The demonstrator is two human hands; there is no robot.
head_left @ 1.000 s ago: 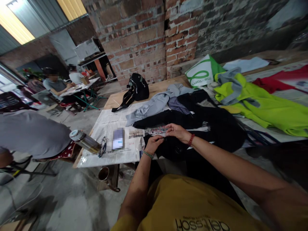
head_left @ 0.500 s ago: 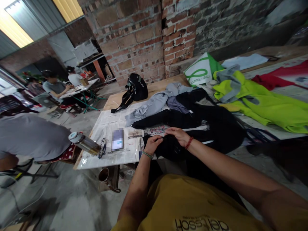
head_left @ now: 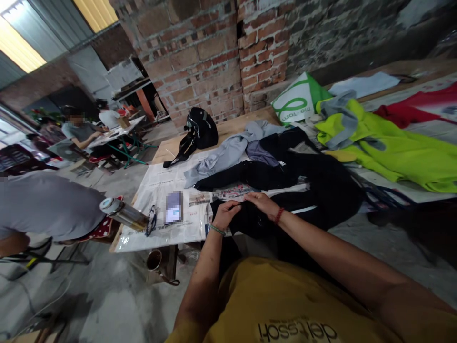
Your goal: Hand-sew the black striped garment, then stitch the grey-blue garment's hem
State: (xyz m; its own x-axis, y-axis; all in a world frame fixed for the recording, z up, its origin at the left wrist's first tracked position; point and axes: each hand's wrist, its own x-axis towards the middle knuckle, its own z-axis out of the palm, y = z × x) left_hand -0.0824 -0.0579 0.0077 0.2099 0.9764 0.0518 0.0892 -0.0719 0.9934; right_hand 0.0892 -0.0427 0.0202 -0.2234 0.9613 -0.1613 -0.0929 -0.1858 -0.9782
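Note:
A black garment [head_left: 332,188] with white stripes lies across the near part of the table and hangs over its front edge. My left hand [head_left: 227,215], a green bracelet at its wrist, pinches the cloth at the garment's left end. Close beside it, my right hand [head_left: 263,204], with a red bracelet, pinches the same cloth between thumb and fingers. The fingertips of both hands almost meet. Any small thing between them is too small to make out. A grey garment [head_left: 228,150] lies just beyond the black one.
Newspaper [head_left: 193,226] covers the table. On its left are a phone [head_left: 173,208], glasses [head_left: 151,220] and a tilted flask [head_left: 123,214]. Behind stand a black bag [head_left: 203,128] and a green-white bag [head_left: 298,102]. Yellow-green clothing [head_left: 389,143] lies right. A seated person [head_left: 53,205] is at left.
My right hand has dipped slightly and its fingers have closed nearer to the left hand. The left hand stays at nearly the same spot. The view has shifted a little.

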